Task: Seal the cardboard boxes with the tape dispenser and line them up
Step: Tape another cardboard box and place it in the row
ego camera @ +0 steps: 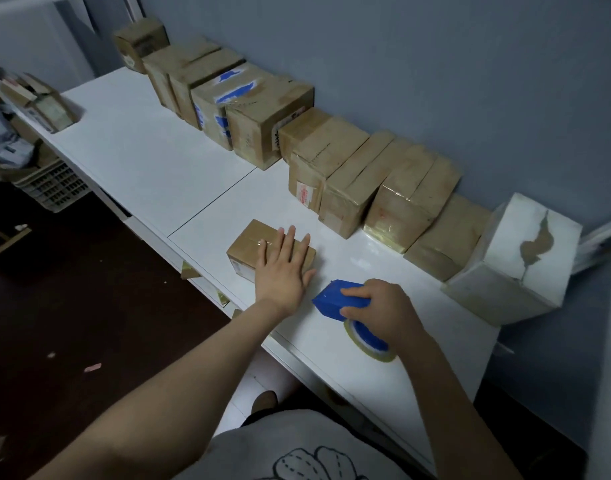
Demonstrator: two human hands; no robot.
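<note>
A small flat cardboard box lies near the front edge of the white table. My left hand rests flat on its top, fingers straight and spread. Just to the right, my right hand grips the blue tape dispenser, whose roll of clear tape sits against the tabletop. Several taped cardboard boxes stand in a row along the blue wall, ending at a white box with torn paper on the right.
An open cardboard box sits at the table's far left edge. A plastic crate and clutter stand on the dark floor below it. Bits of tape hang from the table's front edge.
</note>
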